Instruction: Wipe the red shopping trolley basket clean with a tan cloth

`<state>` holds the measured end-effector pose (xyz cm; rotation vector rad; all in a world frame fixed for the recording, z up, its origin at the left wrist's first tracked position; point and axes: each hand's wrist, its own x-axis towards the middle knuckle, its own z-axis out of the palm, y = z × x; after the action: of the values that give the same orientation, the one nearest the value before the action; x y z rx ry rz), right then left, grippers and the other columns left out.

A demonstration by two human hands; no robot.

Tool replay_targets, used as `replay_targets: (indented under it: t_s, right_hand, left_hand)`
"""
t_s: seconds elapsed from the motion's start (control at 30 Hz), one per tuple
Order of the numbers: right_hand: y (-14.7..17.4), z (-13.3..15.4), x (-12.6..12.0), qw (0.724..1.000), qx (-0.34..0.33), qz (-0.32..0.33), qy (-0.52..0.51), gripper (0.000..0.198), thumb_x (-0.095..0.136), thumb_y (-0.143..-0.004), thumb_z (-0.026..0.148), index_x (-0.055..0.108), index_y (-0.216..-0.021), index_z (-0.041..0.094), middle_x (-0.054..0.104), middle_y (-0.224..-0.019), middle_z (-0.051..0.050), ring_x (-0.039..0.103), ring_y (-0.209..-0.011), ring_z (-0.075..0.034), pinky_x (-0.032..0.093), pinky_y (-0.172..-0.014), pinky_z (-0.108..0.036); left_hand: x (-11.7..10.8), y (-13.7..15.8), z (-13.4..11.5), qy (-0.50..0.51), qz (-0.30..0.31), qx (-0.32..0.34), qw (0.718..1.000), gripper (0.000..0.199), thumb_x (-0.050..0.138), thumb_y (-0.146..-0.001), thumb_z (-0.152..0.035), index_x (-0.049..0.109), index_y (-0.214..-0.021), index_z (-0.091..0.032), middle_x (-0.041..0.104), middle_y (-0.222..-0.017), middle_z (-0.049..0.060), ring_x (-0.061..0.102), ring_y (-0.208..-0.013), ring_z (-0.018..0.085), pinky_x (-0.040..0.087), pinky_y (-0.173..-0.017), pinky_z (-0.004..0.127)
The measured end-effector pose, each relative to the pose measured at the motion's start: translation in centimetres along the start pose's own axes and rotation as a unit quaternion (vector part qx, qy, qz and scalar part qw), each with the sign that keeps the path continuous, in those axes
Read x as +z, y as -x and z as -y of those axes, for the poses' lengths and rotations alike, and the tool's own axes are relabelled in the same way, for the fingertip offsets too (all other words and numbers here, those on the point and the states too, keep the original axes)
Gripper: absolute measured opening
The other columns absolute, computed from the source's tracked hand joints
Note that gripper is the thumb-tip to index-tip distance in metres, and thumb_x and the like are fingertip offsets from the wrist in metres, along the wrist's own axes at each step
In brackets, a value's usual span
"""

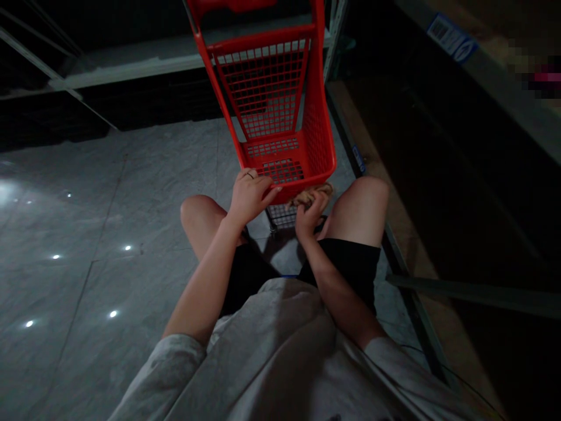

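A red plastic shopping cart (280, 114) with grid walls stands between my knees, its basket bare inside. My left hand (250, 196), with a ring on one finger, is curled over the near left corner of the basket's rim, thumb pointing right along it. My right hand (310, 215) holds a crumpled tan cloth (312, 194) against the outside of the basket's near edge, toward the right corner. The fingers of that hand are partly hidden by the cloth.
Grey tiled floor (87, 222) spreads to the left, with ceiling lights reflected in it. Dark shelving (131, 70) with pale edges runs behind the cart. Close on the right is another dark shelf unit with a blue and white label (451, 38). A lower wire rack (284, 215) shows under the basket.
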<state>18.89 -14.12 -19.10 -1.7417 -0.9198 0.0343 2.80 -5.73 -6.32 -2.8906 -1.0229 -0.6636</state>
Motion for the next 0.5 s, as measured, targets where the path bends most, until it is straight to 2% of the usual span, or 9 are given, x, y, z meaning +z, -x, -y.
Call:
replay_targets:
  t_s: [0.1, 0.17, 0.23, 0.37, 0.43, 0.5]
  right_hand:
    - [1.2, -1.6, 1.0, 0.996, 0.08, 0.042, 0.022, 0.044, 0.049, -0.071, 0.011, 0.051, -0.114, 0.016, 0.05, -0.126, -0.019, 0.052, -0.124, -0.027, 0.043, -0.113, -0.051]
    - [1.1, -1.1, 0.9, 0.995, 0.087, 0.033, 0.025, 0.039, 0.049, -0.071, 0.011, 0.051, -0.11, 0.017, 0.053, -0.119, -0.016, 0.056, -0.116, -0.025, 0.046, -0.109, -0.048]
    - [0.2, 0.5, 0.1, 0.999, 0.041, -0.005, 0.014, 0.033, 0.049, -0.075, 0.012, 0.051, -0.107, 0.019, 0.055, -0.114, -0.014, 0.059, -0.11, -0.024, 0.049, -0.106, -0.045]
    - [-1.2, 3.7, -1.2, 0.994, -0.08, -0.072, -0.02, 0.025, 0.052, -0.082, 0.014, 0.052, -0.106, 0.022, 0.056, -0.113, -0.012, 0.059, -0.112, -0.023, 0.05, -0.106, -0.042]
    - [-0.6, 3.6, -0.9, 0.993, -0.096, -0.069, -0.026, 0.026, 0.054, -0.082, 0.014, 0.054, -0.106, 0.022, 0.055, -0.114, -0.011, 0.059, -0.113, -0.023, 0.05, -0.106, -0.042]
    - [0.8, 2.1, 0.0, 0.998, -0.067, -0.014, -0.013, 0.029, 0.055, -0.078, 0.012, 0.056, -0.105, 0.022, 0.054, -0.115, -0.011, 0.058, -0.112, -0.022, 0.049, -0.106, -0.042]
  left_hand:
    - [0.0, 0.0, 0.0, 0.001, 0.002, 0.001, 1.0, 0.034, 0.047, -0.104, -0.043, 0.068, -0.087, -0.022, 0.074, -0.086, 0.006, 0.06, -0.089, 0.026, 0.042, -0.105, 0.047]
    - [0.0, 0.0, 0.0, -0.001, 0.004, 0.0, 1.0, 0.034, 0.046, -0.105, -0.042, 0.069, -0.089, -0.022, 0.074, -0.086, 0.006, 0.059, -0.09, 0.026, 0.042, -0.105, 0.047]
    - [0.0, 0.0, 0.0, -0.004, 0.004, -0.001, 1.0, 0.034, 0.046, -0.105, -0.043, 0.069, -0.09, -0.022, 0.073, -0.086, 0.006, 0.059, -0.091, 0.026, 0.041, -0.106, 0.047]
    - [0.1, 0.1, 0.1, 0.005, 0.006, 0.0, 1.0, 0.036, 0.048, -0.104, -0.047, 0.069, -0.088, -0.022, 0.073, -0.085, 0.006, 0.059, -0.09, 0.026, 0.041, -0.105, 0.048]
    - [0.1, 0.1, 0.1, 0.007, 0.005, -0.002, 1.0, 0.038, 0.048, -0.104, -0.048, 0.069, -0.087, -0.022, 0.074, -0.086, 0.006, 0.059, -0.09, 0.027, 0.042, -0.103, 0.048]
    - [0.1, 0.1, 0.1, 0.003, 0.003, -0.001, 1.0, 0.038, 0.048, -0.104, -0.048, 0.069, -0.088, -0.022, 0.074, -0.086, 0.006, 0.059, -0.09, 0.027, 0.042, -0.103, 0.048]
